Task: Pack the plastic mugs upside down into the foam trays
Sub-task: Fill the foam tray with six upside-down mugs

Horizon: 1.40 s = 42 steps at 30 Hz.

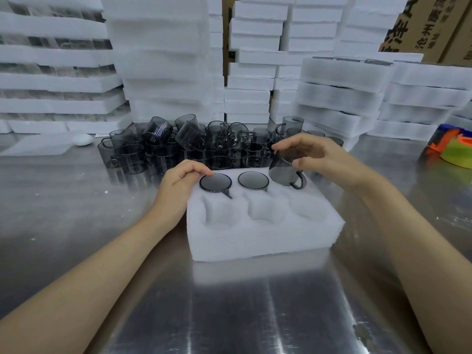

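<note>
The head view shows a shiny metal surface [76, 200] filling the lower frame. Across the top of the frame, stacks of white foam [158, 60] rise like a wall, with printed cardboard boxes [434, 26] at upper right. In front of the stacks, at centre, lies a loose pile of smoky grey mugs [158, 149], some upright and some tipped. A white oval object [81, 139] sits at left, and a bright orange and green item [454, 149] at the right edge.

The foam tray [255, 238] sits at centre. Its far row holds two upside-down mugs, the left mug [215, 182] and the middle mug [253, 180]; the near pockets are unfilled.

Both forearms reach in from the bottom corners. The left hand [178, 180] rests on the tray's far left corner, its grip curled over the edge beside the left mug. The right hand [316, 159] pinches the tilted mug [282, 171] between thumb and fingertips over the far right pocket, its handle facing the viewer.
</note>
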Motion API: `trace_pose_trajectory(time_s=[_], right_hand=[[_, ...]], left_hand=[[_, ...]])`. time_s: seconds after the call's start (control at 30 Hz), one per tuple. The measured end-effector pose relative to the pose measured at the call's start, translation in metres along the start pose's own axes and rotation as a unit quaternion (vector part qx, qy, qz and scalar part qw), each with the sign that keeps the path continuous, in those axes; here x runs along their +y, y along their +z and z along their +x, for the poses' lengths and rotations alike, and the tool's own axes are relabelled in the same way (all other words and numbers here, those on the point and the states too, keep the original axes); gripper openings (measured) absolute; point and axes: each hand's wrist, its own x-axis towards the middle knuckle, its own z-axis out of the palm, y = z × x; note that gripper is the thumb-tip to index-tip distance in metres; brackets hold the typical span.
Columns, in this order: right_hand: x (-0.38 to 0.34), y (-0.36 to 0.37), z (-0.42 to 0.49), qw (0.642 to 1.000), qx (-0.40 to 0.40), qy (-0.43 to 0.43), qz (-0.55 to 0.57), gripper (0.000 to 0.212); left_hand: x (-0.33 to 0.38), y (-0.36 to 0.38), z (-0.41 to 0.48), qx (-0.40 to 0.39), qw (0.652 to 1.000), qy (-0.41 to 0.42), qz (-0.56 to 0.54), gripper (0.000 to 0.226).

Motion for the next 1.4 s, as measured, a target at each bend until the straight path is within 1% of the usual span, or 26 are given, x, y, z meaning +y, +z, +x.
trace_pose_trajectory(time_s=[0.07, 0.2, 0.3, 0.4, 0.57, 0.77, 0.93, 1.03, 1.13, 1.2, 1.3, 1.33, 1.37, 1.4], right_hand=[[-0.002, 0.002, 0.000, 1.000, -0.004, -0.002, 0.001, 0.040], [-0.004, 0.004, -0.001, 1.000, -0.003, -0.009, 0.002, 0.036], [-0.005, 0.003, -0.002, 1.000, 0.005, -0.019, -0.017, 0.041], [-0.008, 0.005, -0.002, 0.999, -0.005, -0.031, -0.025, 0.048], [-0.007, 0.005, -0.003, 0.999, 0.007, -0.025, -0.018, 0.054], [-0.007, 0.006, -0.004, 0.999, 0.008, -0.026, -0.033, 0.055], [-0.003, 0.001, -0.004, 0.999, -0.001, -0.011, -0.041, 0.050], [-0.001, 0.000, -0.004, 0.998, -0.046, -0.003, -0.038, 0.052], [-0.001, 0.002, -0.002, 0.995, -0.070, -0.006, -0.066, 0.042], [0.000, 0.003, -0.001, 0.997, -0.048, -0.012, -0.055, 0.035], [0.005, 0.000, -0.001, 0.996, 0.028, -0.030, -0.075, 0.030], [0.007, -0.001, 0.000, 0.996, 0.039, -0.031, -0.080, 0.028], [0.008, -0.001, 0.000, 0.996, 0.034, -0.022, -0.085, 0.027], [0.010, 0.000, 0.001, 0.996, 0.009, -0.006, -0.093, 0.027]], left_hand=[[0.000, 0.000, 0.000, 0.000, 1.000, -0.002, -0.002, 0.037], [-0.001, 0.000, 0.000, -0.003, 1.000, -0.004, -0.006, 0.037], [0.000, -0.001, 0.000, -0.003, 1.000, -0.004, -0.005, 0.037], [0.002, 0.000, 0.000, -0.002, 1.000, -0.004, -0.005, 0.036], [0.004, 0.001, -0.001, -0.001, 1.000, -0.002, -0.002, 0.035], [0.004, 0.001, -0.002, -0.004, 1.000, -0.004, -0.004, 0.036], [0.004, 0.000, -0.002, -0.005, 1.000, 0.000, 0.003, 0.036], [0.004, 0.000, -0.002, -0.007, 1.000, 0.002, 0.005, 0.035], [0.004, 0.000, -0.002, -0.006, 1.000, 0.000, 0.005, 0.035], [0.005, 0.000, -0.002, -0.004, 1.000, -0.001, 0.005, 0.035], [0.004, 0.000, -0.002, -0.004, 1.000, -0.003, 0.003, 0.035], [0.004, 0.000, -0.002, -0.004, 1.000, -0.003, 0.003, 0.036], [0.004, 0.000, -0.002, -0.005, 1.000, -0.003, 0.003, 0.036], [0.004, 0.000, -0.002, -0.005, 1.000, -0.003, 0.003, 0.036]])
